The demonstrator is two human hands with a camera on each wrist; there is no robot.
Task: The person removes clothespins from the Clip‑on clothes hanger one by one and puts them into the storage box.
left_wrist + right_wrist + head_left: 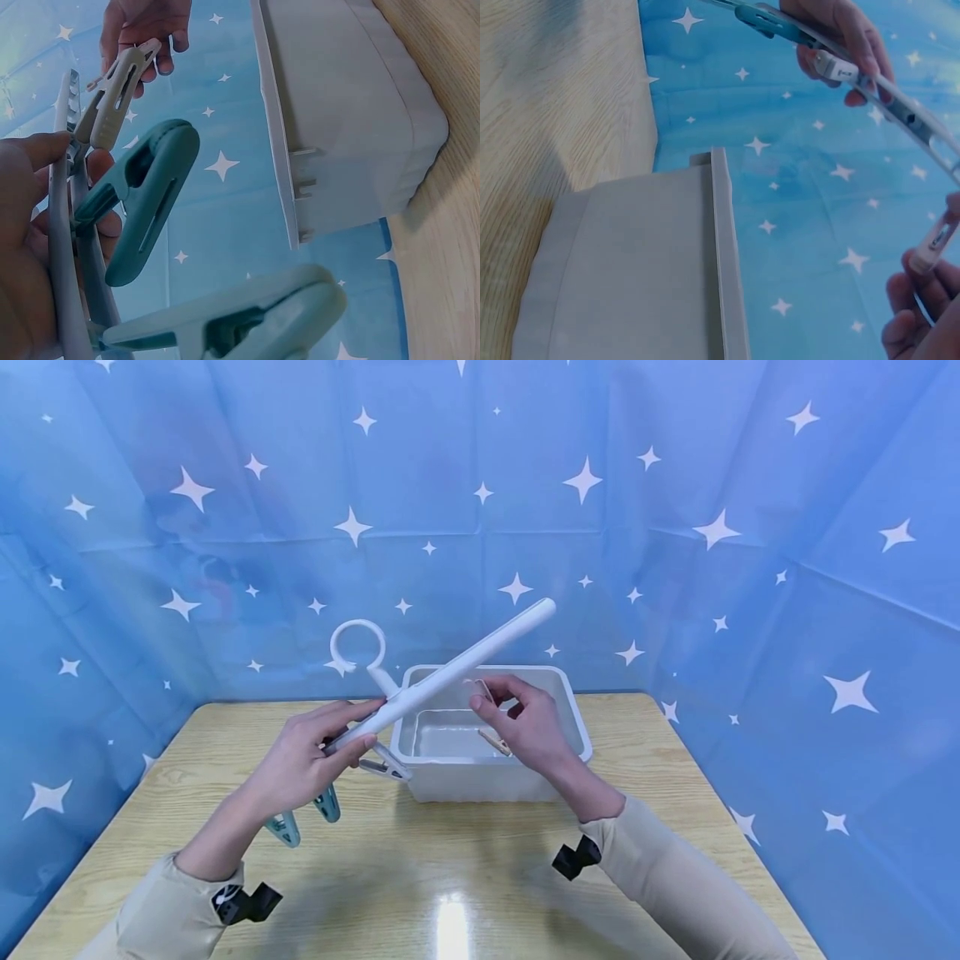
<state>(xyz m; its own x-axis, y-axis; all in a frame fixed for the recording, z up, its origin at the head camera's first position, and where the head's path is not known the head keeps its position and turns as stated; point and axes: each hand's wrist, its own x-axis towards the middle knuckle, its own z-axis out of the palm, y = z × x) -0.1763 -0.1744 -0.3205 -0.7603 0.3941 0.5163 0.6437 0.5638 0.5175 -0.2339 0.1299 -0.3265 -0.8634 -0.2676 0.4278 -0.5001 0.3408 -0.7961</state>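
My left hand (311,756) grips a white clip hanger (465,664) near one end, its bar slanting up to the right. The hanger's round hook (358,625) stands up beyond my fingers. Below the bar hang a dark teal clothespin (154,202), a pale green clothespin (300,315) and a greyish clothespin (112,105). My right hand (525,718) is over the bin, under the raised half of the bar. Between its thumb and fingers it pinches a pale pink clothespin (934,247), held a little apart from the bar.
A white plastic bin (480,781) stands on the wooden table (360,877) behind the hands. Inside it lies a beige clothespin (493,743). A blue star-patterned curtain (420,468) surrounds the table at the back and sides.
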